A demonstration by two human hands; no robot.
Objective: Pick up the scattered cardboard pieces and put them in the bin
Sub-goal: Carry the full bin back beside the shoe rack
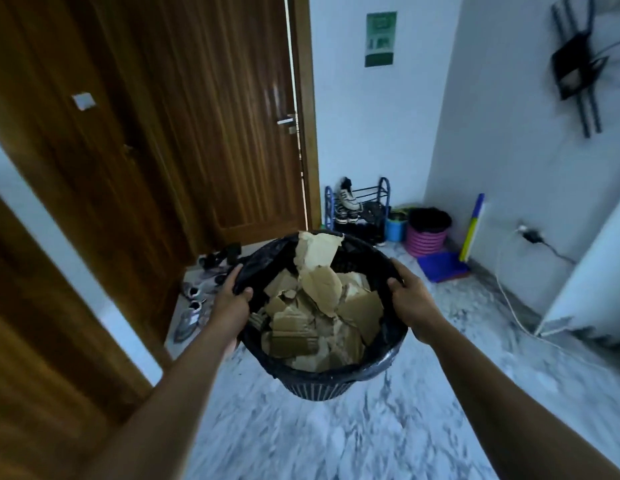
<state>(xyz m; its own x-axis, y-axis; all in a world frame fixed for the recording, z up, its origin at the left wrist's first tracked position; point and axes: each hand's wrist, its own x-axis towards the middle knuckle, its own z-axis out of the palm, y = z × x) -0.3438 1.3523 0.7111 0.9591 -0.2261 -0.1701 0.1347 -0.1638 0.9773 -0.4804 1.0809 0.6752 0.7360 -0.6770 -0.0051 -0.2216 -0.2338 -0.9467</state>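
Cardboard pieces [322, 306] — torn, tan, heaped in black-lined bin [312, 386], left grip [232, 303] and right grip [410, 301] clasping rim

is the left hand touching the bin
Touching: the head view shows the left hand gripping the bin at its rim, thumb over the black liner.

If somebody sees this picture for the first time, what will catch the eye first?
First the black bin in the middle, held up by its rim with the left hand and the right hand, and full of torn cardboard. Next, the brown door behind it on the left, and the pink basket in the far corner on the right.
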